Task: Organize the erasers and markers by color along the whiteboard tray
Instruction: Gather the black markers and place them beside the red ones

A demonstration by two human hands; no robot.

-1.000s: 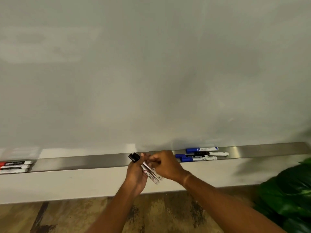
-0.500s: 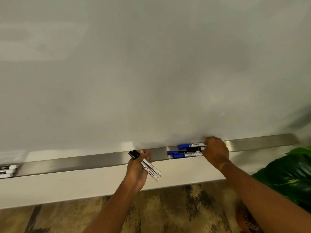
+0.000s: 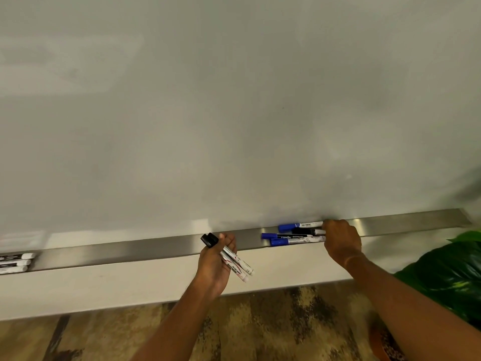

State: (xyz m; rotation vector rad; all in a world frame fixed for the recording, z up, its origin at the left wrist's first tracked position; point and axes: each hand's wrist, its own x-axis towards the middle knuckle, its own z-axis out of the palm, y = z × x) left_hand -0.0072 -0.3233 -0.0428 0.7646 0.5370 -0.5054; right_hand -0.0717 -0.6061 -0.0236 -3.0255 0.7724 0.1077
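Gripping two black-capped markers [image 3: 229, 256] in front of the metal whiteboard tray [image 3: 145, 247], the left hand [image 3: 214, 267] has its fingers curled round their white barrels; one barrel reads "WHITE BOARD" in dark print, with red marks beside it. On the tray to the right lies a cluster of four markers [image 3: 296, 234]: three with blue caps and one black. One of the blue ones shows the word "camlin" on a dark label, followed by smaller lettering too fine to read. The right hand [image 3: 341, 239] covers the cluster's right ends with its fingers bent over them; which marker it holds, if any, cannot be told. Three more markers [image 3: 15, 262] lie at the tray's far left. Above stretches a grey-white whiteboard [image 3: 234, 113], below a patterned brown floor [image 3: 273, 321], and green leaves [image 3: 447, 272] crowd the right.
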